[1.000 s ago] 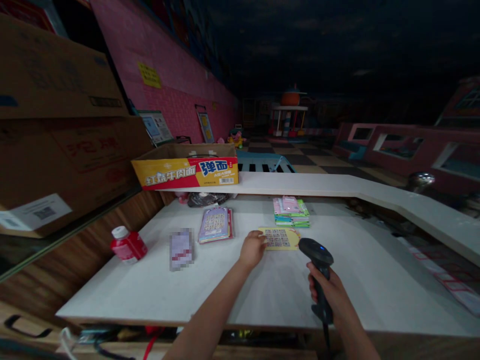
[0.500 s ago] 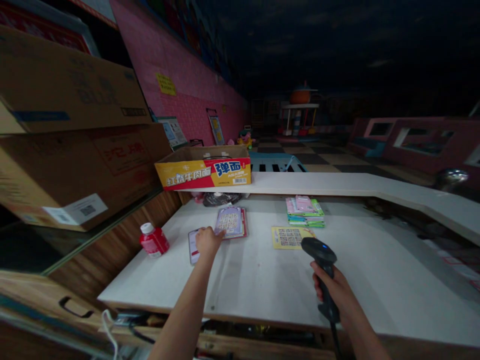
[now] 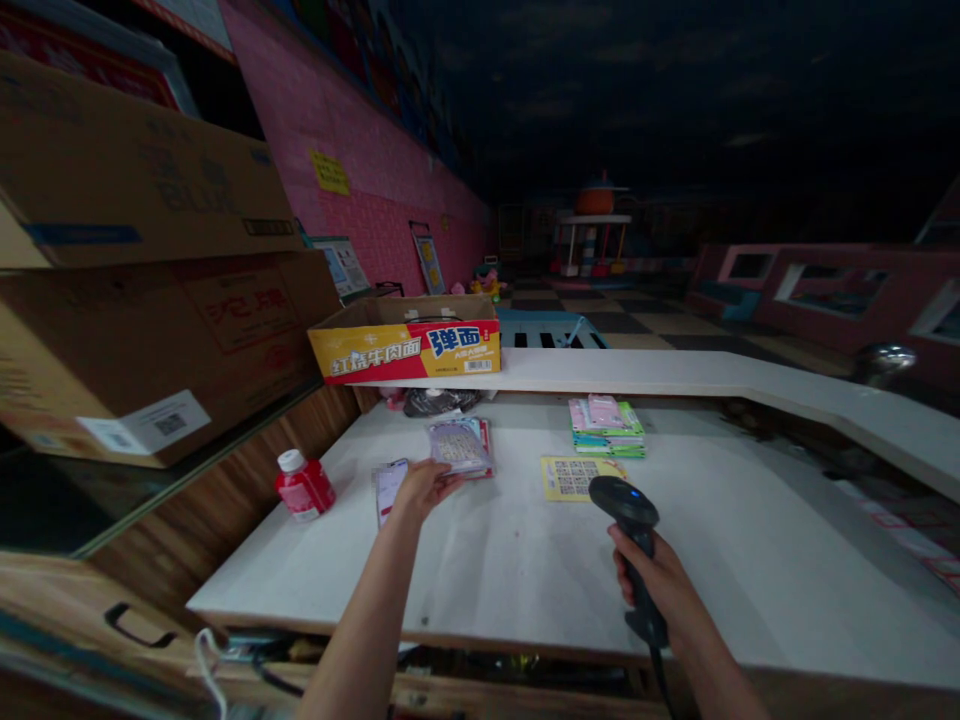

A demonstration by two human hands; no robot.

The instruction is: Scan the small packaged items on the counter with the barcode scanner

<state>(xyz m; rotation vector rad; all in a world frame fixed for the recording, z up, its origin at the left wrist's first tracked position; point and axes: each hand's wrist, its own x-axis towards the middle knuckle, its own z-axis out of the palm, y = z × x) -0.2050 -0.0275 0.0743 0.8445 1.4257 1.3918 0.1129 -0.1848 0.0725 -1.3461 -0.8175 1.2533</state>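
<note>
My right hand (image 3: 654,575) is wrapped round the handle of a black barcode scanner (image 3: 624,502), which has a blue light on top and a cable below. Its head is just beside a yellow card printed with dark squares (image 3: 574,478) on the white desk. At the left, my left hand (image 3: 425,486) pinches the near edge of a purple printed packet (image 3: 457,448), whose near edge looks slightly raised. Under it lies a reddish packet (image 3: 487,455). A phone with a lit screen (image 3: 390,483) lies just left of that hand, partly behind it.
A stack of pink and green packets (image 3: 609,430) sits behind the yellow card. To the left stands a red bottle with a white cap (image 3: 304,487). A noodle carton (image 3: 405,345) rests on the raised ledge (image 3: 600,368); large cardboard boxes (image 3: 150,340) are piled at the far left.
My left hand has shifted right, from the phone's edge to the purple packet, and its fingers now grip the packet's near edge. The scanner stays in my right hand, slightly further left in view.
</note>
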